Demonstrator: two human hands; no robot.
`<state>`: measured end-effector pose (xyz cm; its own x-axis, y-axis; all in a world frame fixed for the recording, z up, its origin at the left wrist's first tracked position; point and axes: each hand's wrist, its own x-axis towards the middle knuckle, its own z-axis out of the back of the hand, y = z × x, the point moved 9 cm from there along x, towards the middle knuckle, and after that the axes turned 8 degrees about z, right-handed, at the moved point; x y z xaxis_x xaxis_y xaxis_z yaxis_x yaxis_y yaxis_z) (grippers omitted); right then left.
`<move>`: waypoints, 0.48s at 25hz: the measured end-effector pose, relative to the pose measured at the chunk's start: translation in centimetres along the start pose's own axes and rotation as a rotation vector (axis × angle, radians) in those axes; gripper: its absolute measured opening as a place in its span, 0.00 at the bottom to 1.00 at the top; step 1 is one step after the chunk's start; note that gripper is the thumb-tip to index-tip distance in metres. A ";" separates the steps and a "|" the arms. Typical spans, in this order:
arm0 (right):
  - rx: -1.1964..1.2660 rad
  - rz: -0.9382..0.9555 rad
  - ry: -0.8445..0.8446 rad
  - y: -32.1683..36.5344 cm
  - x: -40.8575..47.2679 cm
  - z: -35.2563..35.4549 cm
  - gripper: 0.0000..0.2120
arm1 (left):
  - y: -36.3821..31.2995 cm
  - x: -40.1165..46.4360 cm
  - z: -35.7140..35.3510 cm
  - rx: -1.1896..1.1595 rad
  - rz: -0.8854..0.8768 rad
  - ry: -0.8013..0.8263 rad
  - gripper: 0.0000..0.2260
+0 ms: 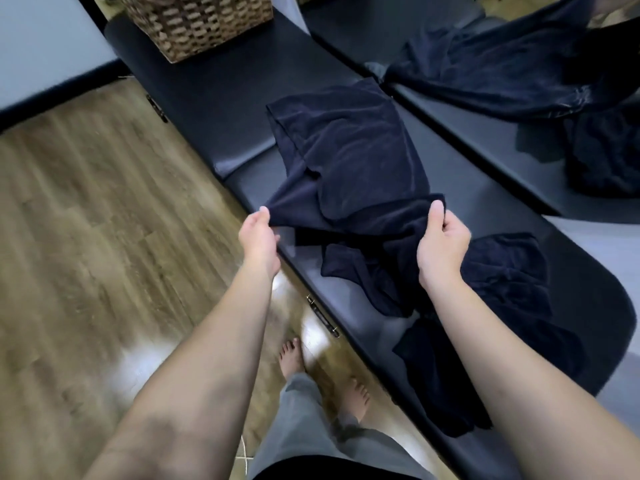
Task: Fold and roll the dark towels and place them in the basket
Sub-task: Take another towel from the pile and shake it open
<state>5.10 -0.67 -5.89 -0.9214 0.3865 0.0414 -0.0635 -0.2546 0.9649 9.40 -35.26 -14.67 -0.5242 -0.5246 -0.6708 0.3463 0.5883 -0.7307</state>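
Note:
A dark navy towel (349, 157) lies spread and partly creased on the black padded bench (214, 98). My left hand (258, 237) pinches its near left corner. My right hand (441, 244) grips its near right edge, thumb on top. Both hands hold that near edge a little above the bench. More dark towels (502, 289) lie crumpled in a heap under and to the right of my right arm. The woven wicker basket (197, 22) stands at the far end of the bench; its inside is out of view.
A mirror along the bench's right side reflects the dark towels (512, 74). Wooden floor (86, 220) runs to the left, with my bare feet (291, 355) near the bench edge. A grey wall (41, 46) stands at far left.

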 end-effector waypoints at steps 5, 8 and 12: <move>0.096 0.069 -0.304 4.4 3.2 6.1 0.23 | -7.4 -1.8 1.2 -0.336 -0.113 -0.045 0.07; 0.151 0.051 -0.373 4.8 4.1 7.7 0.23 | -8.6 -2.5 2.1 -0.365 -0.139 -0.078 0.07; 0.181 0.009 -0.293 3.7 3.3 6.5 0.25 | -6.9 -4.3 0.8 -0.186 -0.145 -0.024 0.09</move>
<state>4.29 5.42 -0.48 -0.7703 0.6302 0.0974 0.0373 -0.1078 0.9935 9.94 -37.56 -6.86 -0.5382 -0.6251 -0.5654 0.1188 0.6079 -0.7851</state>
